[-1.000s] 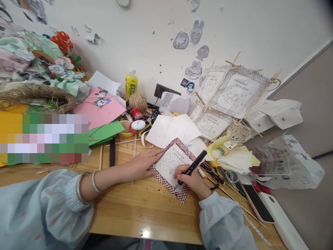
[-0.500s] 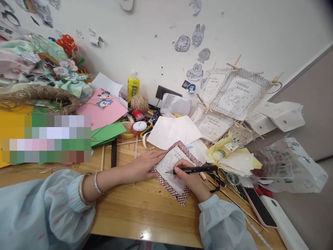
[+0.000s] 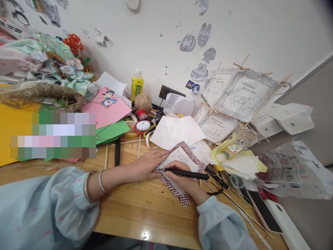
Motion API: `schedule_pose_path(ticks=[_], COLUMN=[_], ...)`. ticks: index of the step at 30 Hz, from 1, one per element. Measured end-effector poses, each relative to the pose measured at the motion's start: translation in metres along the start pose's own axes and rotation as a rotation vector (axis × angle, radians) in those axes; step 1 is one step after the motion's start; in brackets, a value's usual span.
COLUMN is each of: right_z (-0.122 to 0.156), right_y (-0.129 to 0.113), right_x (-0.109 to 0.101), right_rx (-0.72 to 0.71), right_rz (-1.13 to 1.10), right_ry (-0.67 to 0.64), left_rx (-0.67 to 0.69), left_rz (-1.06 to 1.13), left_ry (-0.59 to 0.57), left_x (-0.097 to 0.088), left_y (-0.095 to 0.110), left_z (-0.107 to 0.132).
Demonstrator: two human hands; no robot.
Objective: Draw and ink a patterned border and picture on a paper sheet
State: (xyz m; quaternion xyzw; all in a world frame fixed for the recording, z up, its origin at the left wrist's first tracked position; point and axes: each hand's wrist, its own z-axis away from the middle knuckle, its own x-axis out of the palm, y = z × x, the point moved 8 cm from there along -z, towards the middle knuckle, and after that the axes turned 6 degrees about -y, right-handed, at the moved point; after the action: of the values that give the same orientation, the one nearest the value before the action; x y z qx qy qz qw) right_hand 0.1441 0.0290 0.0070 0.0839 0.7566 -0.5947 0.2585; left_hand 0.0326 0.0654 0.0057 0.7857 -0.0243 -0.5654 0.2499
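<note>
A square paper card with a dark red lattice border and a line drawing lies tilted on the wooden table. My left hand lies flat on the card's left corner, fingers stretched out. My right hand is closed on a black marker pen. The pen lies almost level, its tip pointing left at the card's left part, close to my left fingertips.
White paper sheets lie behind the card. Pink and green card sheets, a twine ball, a yellow bottle and a tape roll sit at the back. Bordered paper panels on sticks stand right. A glue bottle, scissors and a phone lie right.
The pen swung from steeply tilted over the card's lower edge to nearly level, and its tip moved left across the card. My left hand stayed pressed on the card.
</note>
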Motion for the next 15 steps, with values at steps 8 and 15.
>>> schedule_pose_path(ticks=[8,15], right_z=[0.0004,0.0006], right_y=[-0.0072,-0.0044], right_x=[-0.0010,-0.0007], right_rx=[-0.015,-0.001], right_rz=[0.069,0.071], right_ry=[0.004,0.005], left_rx=[-0.013,-0.008], left_rz=[-0.005,-0.014], left_ry=[-0.017,-0.021], left_x=[0.0011,0.0018], left_y=[-0.0004,-0.0010], left_z=[-0.0003,-0.0002])
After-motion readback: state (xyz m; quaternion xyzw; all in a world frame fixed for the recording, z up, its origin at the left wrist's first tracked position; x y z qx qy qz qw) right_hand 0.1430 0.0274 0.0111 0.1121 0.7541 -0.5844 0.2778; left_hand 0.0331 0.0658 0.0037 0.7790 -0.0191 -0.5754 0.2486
